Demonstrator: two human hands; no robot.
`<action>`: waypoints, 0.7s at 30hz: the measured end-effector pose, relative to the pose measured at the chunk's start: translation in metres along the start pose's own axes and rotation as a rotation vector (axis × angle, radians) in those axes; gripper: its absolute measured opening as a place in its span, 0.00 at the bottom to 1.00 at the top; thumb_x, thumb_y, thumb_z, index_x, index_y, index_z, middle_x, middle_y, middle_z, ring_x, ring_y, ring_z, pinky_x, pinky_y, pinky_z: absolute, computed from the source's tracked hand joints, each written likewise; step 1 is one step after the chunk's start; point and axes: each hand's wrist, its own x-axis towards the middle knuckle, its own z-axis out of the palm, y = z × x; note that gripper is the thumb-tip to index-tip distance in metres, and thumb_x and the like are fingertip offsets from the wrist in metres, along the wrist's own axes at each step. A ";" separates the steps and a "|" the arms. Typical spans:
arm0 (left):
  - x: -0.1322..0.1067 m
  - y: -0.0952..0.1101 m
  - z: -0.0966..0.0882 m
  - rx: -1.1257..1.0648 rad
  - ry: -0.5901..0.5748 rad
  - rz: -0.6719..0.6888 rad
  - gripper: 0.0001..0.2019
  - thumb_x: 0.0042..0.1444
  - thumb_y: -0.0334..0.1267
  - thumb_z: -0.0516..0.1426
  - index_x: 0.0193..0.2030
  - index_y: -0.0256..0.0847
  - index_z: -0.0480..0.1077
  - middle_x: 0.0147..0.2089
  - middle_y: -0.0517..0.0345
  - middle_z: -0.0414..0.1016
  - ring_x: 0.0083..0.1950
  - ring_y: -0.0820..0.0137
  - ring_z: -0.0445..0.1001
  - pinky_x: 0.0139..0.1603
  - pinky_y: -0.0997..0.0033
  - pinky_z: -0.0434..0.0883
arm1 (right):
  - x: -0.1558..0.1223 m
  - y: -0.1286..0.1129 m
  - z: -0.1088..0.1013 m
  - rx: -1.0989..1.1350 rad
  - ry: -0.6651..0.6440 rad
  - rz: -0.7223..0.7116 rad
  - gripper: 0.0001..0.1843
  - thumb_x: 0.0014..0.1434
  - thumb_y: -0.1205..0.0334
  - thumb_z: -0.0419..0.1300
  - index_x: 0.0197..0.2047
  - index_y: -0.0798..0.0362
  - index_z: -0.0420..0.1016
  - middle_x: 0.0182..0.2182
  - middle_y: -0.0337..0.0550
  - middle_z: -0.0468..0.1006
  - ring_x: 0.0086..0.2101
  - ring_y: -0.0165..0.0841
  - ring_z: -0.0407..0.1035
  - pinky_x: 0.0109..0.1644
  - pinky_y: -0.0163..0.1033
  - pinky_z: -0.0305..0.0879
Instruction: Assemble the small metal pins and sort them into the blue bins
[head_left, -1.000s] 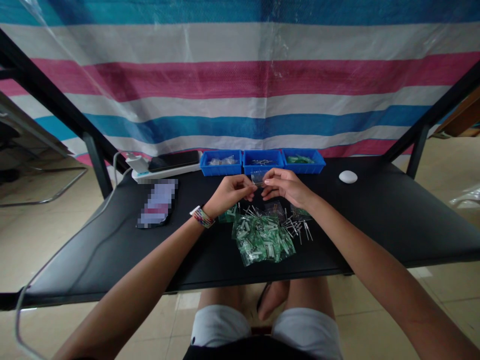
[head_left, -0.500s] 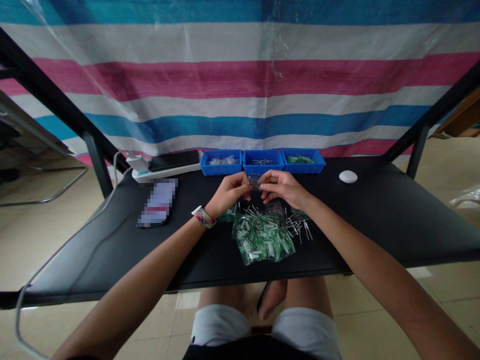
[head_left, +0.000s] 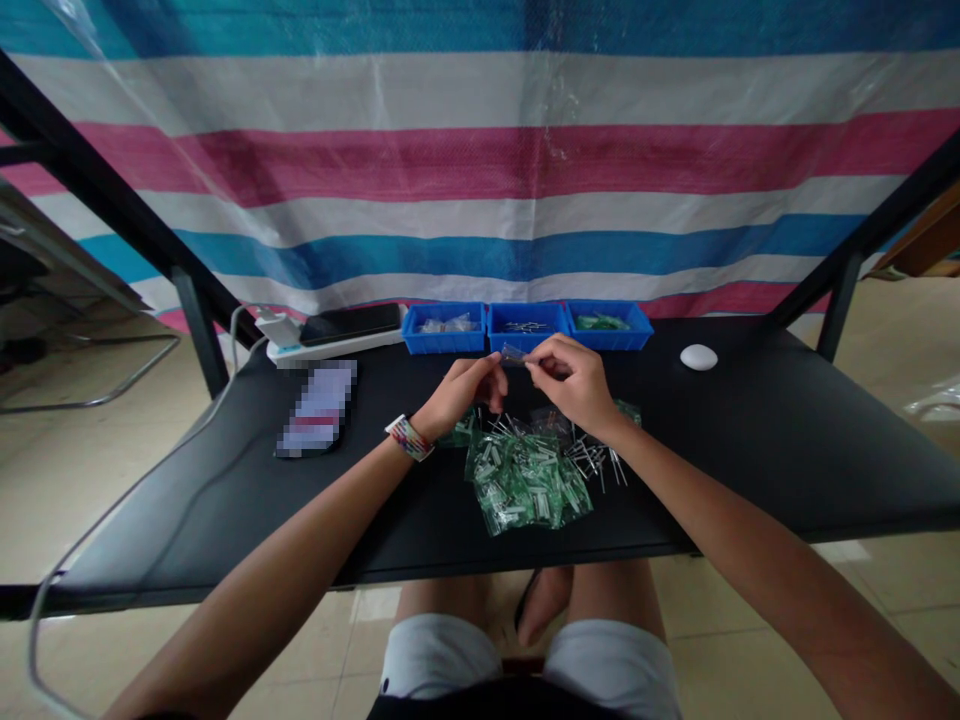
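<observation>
My left hand (head_left: 466, 392) and my right hand (head_left: 576, 381) meet above the black table (head_left: 750, 440), both pinching a small clear plastic bag (head_left: 514, 354) between their fingertips. A beaded band sits on my left wrist. Below the hands lies a heap of small green-printed bags (head_left: 525, 480) holding metal parts. Loose metal pins (head_left: 596, 458) are scattered to the right of the heap. Three blue bins stand in a row just beyond the hands: the left bin (head_left: 444, 328) with clear bags, the middle bin (head_left: 527, 326) with pins, the right bin (head_left: 606, 324) with green bags.
A white power strip (head_left: 315, 344) with a phone on it lies at the back left, its cable trailing off the table's left edge. A blurred card or pouch (head_left: 316, 408) lies left of my hands. A white round object (head_left: 699, 357) sits back right. A striped tarp hangs behind.
Both hands stayed together over the heap; the clear bag between them has been turned and shifted slightly, and my right hand's fingers have curled closer over it.
</observation>
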 end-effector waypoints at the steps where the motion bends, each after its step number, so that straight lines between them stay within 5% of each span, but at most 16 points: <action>1: 0.000 0.001 0.000 -0.049 -0.019 -0.021 0.28 0.65 0.62 0.57 0.30 0.35 0.75 0.23 0.53 0.75 0.24 0.70 0.76 0.30 0.73 0.72 | -0.001 -0.002 -0.001 -0.060 -0.006 -0.063 0.06 0.67 0.59 0.63 0.38 0.47 0.79 0.38 0.45 0.78 0.34 0.37 0.73 0.39 0.45 0.74; 5: 0.000 0.004 0.002 -0.189 0.000 -0.022 0.22 0.59 0.56 0.65 0.37 0.34 0.76 0.32 0.52 0.81 0.28 0.70 0.80 0.32 0.72 0.76 | -0.003 -0.006 -0.003 -0.168 -0.043 -0.195 0.08 0.68 0.64 0.60 0.39 0.45 0.81 0.45 0.47 0.79 0.44 0.41 0.75 0.49 0.49 0.75; 8: 0.000 0.004 0.001 -0.158 0.041 0.026 0.17 0.56 0.49 0.68 0.40 0.36 0.73 0.34 0.53 0.82 0.28 0.70 0.81 0.33 0.72 0.77 | -0.003 -0.005 -0.002 -0.153 0.009 -0.167 0.08 0.68 0.64 0.60 0.43 0.45 0.81 0.52 0.48 0.77 0.42 0.39 0.74 0.47 0.48 0.76; 11: 0.000 0.004 0.000 -0.059 0.071 0.071 0.17 0.57 0.50 0.67 0.40 0.36 0.73 0.33 0.54 0.82 0.28 0.69 0.81 0.32 0.72 0.76 | -0.001 -0.004 -0.001 -0.022 0.064 -0.015 0.08 0.68 0.59 0.61 0.49 0.46 0.78 0.51 0.47 0.77 0.37 0.35 0.74 0.41 0.43 0.76; 14: -0.001 0.005 0.000 0.018 0.106 0.116 0.17 0.57 0.50 0.66 0.39 0.37 0.74 0.32 0.56 0.81 0.28 0.69 0.80 0.31 0.72 0.76 | 0.002 -0.001 0.000 0.234 -0.017 0.228 0.15 0.67 0.50 0.62 0.54 0.46 0.73 0.41 0.42 0.78 0.29 0.31 0.74 0.31 0.38 0.75; 17: -0.003 0.009 0.002 0.076 0.127 0.165 0.16 0.58 0.51 0.65 0.37 0.38 0.75 0.31 0.58 0.79 0.28 0.70 0.79 0.30 0.73 0.75 | 0.004 0.003 0.001 0.434 -0.167 0.435 0.20 0.62 0.45 0.66 0.50 0.48 0.73 0.33 0.37 0.77 0.25 0.31 0.75 0.27 0.37 0.75; 21: -0.004 0.010 0.003 0.139 0.099 0.184 0.17 0.59 0.52 0.65 0.35 0.38 0.74 0.31 0.58 0.77 0.28 0.71 0.78 0.30 0.73 0.75 | 0.003 0.006 0.005 0.502 -0.211 0.480 0.19 0.56 0.47 0.72 0.42 0.50 0.75 0.31 0.36 0.79 0.22 0.29 0.74 0.26 0.36 0.75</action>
